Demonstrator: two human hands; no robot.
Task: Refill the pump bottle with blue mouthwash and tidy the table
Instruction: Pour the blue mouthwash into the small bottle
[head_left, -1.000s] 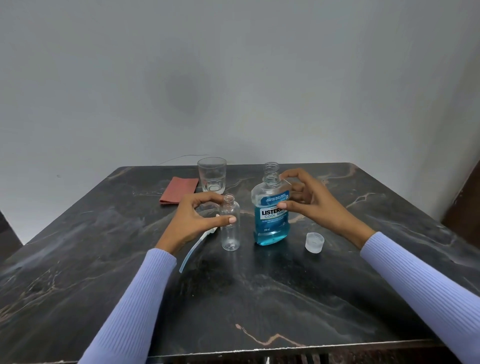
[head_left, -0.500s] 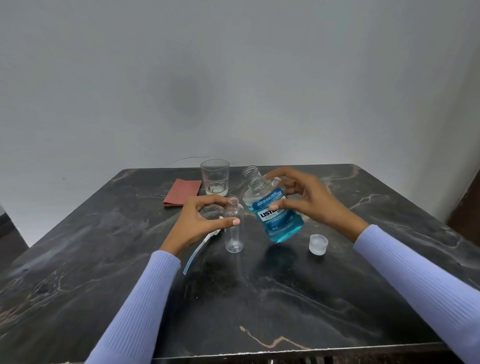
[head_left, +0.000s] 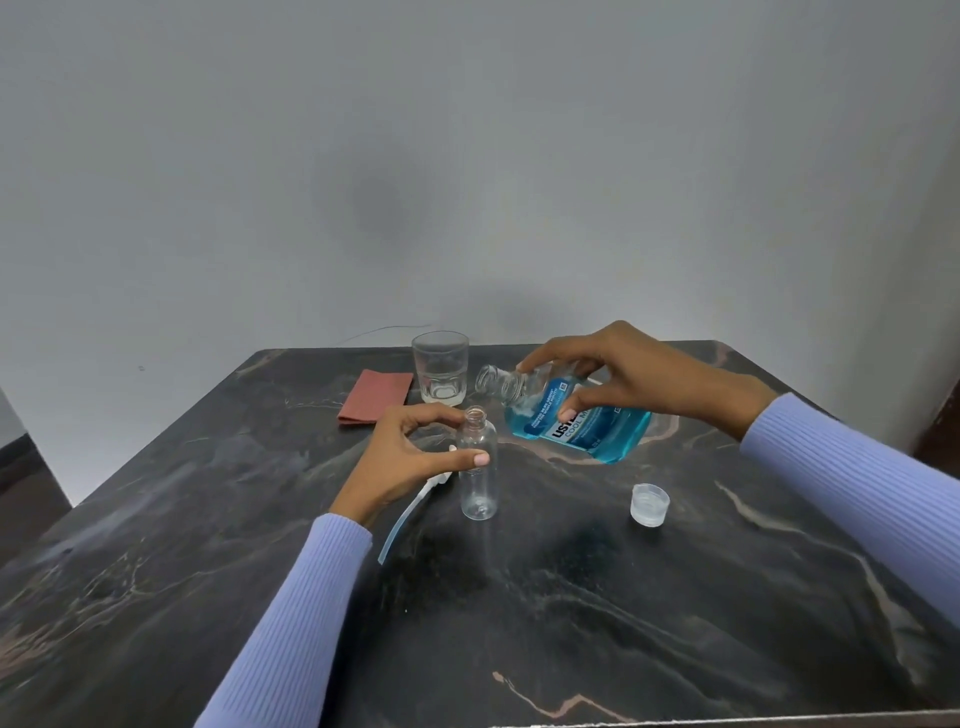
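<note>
A small clear pump bottle (head_left: 479, 478) stands upright and uncapped near the table's middle, with no liquid visible inside. My left hand (head_left: 415, 457) grips it at the shoulder between thumb and fingers. My right hand (head_left: 634, 379) holds the blue mouthwash bottle (head_left: 582, 423) lifted off the table and tipped nearly flat, its open neck pointing left just above and behind the small bottle's mouth. The blue liquid sits in the lower part of the tilted bottle. The pump head with its long tube (head_left: 410, 512) lies on the table, partly under my left hand.
The mouthwash cap (head_left: 649, 504) sits open side up to the right of the small bottle. A drinking glass (head_left: 440, 369) and a folded reddish cloth (head_left: 375, 396) lie at the back of the dark marble table (head_left: 571, 623). A wall stands close behind.
My right hand has lifted the mouthwash bottle from the table and tipped it leftward, from upright to nearly horizontal, toward the small bottle's mouth. My left hand has kept its hold on the small bottle.
</note>
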